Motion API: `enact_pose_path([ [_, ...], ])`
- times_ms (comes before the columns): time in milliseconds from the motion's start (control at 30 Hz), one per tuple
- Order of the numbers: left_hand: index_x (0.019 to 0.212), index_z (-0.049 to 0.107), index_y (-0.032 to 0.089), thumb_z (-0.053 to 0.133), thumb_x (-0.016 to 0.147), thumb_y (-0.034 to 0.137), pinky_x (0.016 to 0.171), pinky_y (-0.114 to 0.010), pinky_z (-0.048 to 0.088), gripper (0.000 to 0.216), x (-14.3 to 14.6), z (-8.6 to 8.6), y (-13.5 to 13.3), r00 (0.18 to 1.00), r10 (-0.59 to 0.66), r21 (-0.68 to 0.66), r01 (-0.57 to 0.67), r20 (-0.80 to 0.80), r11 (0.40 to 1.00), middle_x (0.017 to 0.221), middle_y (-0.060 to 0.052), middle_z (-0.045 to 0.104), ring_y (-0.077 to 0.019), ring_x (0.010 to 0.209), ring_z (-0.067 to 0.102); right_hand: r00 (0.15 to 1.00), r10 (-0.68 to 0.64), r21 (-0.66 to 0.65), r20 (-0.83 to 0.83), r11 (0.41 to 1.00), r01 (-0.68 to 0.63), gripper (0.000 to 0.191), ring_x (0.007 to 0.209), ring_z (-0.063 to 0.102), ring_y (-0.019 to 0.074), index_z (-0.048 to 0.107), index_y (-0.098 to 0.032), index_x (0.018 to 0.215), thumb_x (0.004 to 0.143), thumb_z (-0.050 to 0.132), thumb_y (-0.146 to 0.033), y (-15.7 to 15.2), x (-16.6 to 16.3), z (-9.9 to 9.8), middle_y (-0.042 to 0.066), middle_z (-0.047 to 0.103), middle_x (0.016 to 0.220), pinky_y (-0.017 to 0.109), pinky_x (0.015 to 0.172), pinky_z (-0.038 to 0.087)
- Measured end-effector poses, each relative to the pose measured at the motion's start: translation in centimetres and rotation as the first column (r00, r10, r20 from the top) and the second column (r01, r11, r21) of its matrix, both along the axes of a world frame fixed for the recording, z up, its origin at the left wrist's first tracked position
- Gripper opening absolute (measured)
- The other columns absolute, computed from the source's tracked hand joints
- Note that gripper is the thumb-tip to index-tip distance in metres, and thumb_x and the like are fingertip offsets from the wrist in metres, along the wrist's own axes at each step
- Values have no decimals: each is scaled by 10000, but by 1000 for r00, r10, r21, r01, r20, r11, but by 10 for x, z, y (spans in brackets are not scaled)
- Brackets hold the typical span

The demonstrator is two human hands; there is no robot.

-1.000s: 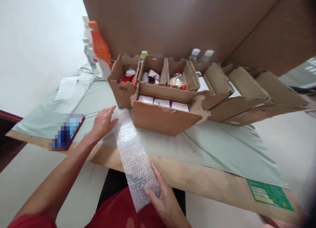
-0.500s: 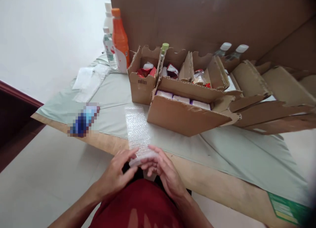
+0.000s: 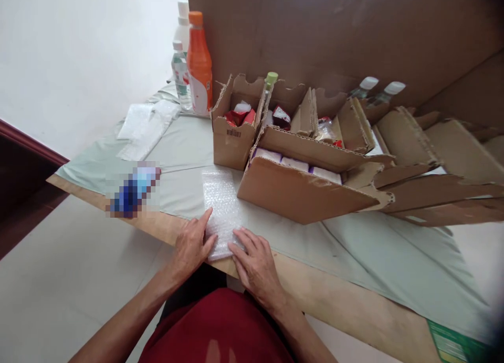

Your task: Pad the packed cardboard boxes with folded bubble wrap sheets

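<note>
A strip of clear bubble wrap (image 3: pixel 221 201) lies on the pale green sheet (image 3: pixel 185 148) at the table's near edge, its near end folded or rolled over. My left hand (image 3: pixel 192 245) presses on the left of that near end, fingers stretched out. My right hand (image 3: pixel 254 260) rests flat on the right of the same end. Whether anything is wrapped inside the fold is hidden. Just beyond the wrap stands a cardboard tray (image 3: pixel 299 190) holding white and purple packets (image 3: pixel 293 163).
More open cardboard boxes (image 3: pixel 234 137) with red and white packets stand behind, with empty folded ones (image 3: pixel 441 169) to the right. An orange bottle (image 3: pixel 199 64) and clear bottles (image 3: pixel 179 74) stand at the back left. A phone (image 3: pixel 134 190) lies left; white bags (image 3: pixel 144 127) beyond it.
The wrap hung over the edge toward my lap; both hands gathered its near end and now hold it pressed down on the table edge. The camera has shifted left.
</note>
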State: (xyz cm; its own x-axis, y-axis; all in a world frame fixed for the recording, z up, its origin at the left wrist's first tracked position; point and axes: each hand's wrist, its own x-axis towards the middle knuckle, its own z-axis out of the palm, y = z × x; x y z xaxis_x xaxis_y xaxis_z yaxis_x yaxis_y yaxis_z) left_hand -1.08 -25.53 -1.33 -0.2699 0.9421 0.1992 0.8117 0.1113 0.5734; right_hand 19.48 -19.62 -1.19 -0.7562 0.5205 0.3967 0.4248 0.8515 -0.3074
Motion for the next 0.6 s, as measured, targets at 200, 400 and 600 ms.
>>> enact_pose_path([
  [200, 1452, 481, 208, 648, 931, 316, 1040, -466, 488, 558, -1, 14, -32, 987, -139, 170, 152, -85, 974, 1365, -157, 601, -309, 1240, 590, 994, 43, -81, -99, 995, -51, 229, 1122, 647, 229, 648, -194, 1091, 949, 529, -58, 3, 2, 6, 75, 754, 1144, 409, 981, 438],
  [400, 1275, 621, 218, 576, 938, 137, 1013, -408, 502, 349, 12, 5, -44, 958, -255, 218, 278, -127, 935, 1186, -98, 725, -257, 1152, 647, 989, 31, -121, -144, 991, -49, 246, 1026, 652, 217, 631, -194, 1106, 943, 527, -42, 2, 2, 10, 63, 749, 1080, 376, 914, 458],
  [600, 1203, 658, 219, 550, 900, 61, 986, -382, 516, 359, 11, 2, -29, 960, -270, 293, 281, -78, 914, 1122, -79, 752, -238, 1120, 671, 990, 39, -175, -133, 983, -63, 236, 905, 637, 209, 636, -204, 1056, 943, 508, -40, 5, 1, 15, 53, 742, 993, 363, 841, 449],
])
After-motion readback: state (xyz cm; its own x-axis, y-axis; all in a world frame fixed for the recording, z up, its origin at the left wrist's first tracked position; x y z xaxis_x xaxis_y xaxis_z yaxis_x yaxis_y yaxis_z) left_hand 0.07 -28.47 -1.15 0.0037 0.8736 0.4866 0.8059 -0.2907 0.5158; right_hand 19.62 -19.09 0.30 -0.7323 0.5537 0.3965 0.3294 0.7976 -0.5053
